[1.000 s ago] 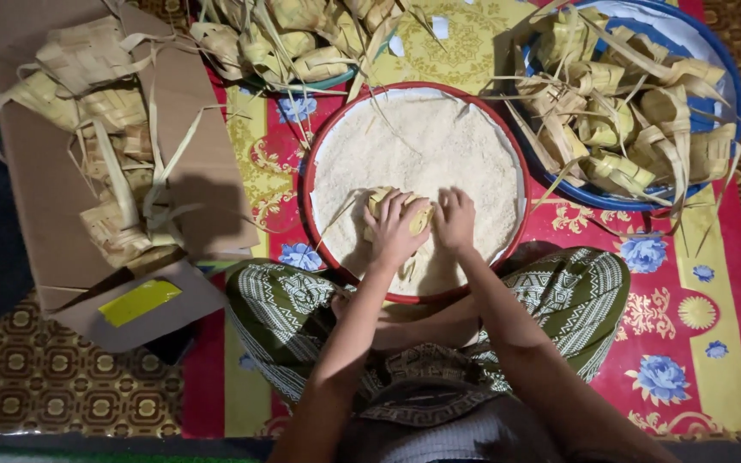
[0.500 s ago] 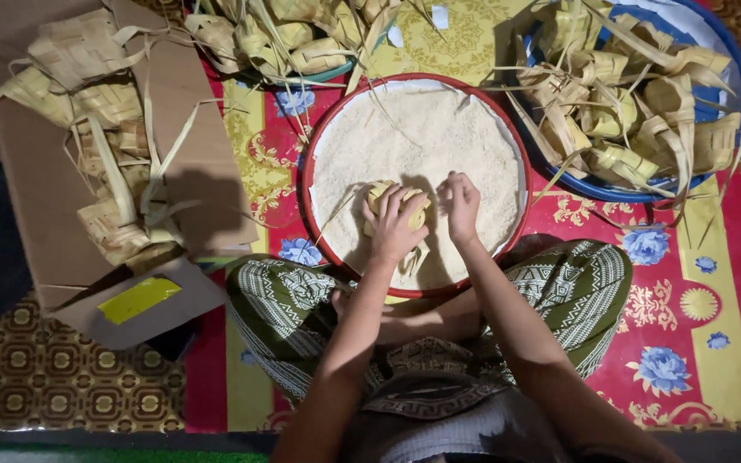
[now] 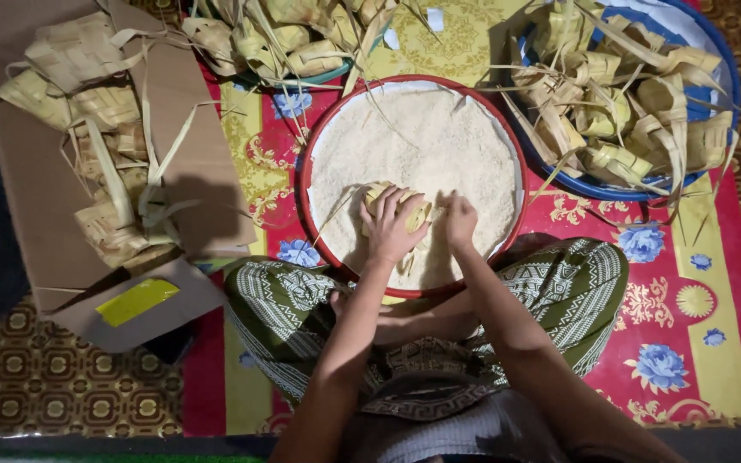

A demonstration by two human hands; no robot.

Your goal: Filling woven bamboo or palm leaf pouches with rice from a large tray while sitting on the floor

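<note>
Head view: left hand (image 3: 390,230) gripping upright woven pouch (image 3: 405,204), right hand (image 3: 459,221) clenched in rice (image 3: 413,141).

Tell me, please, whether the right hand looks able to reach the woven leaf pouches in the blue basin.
Probably yes: the right hand lies in the rice tray, the blue basin adjoins it, and nothing blocks the pouches.
</note>
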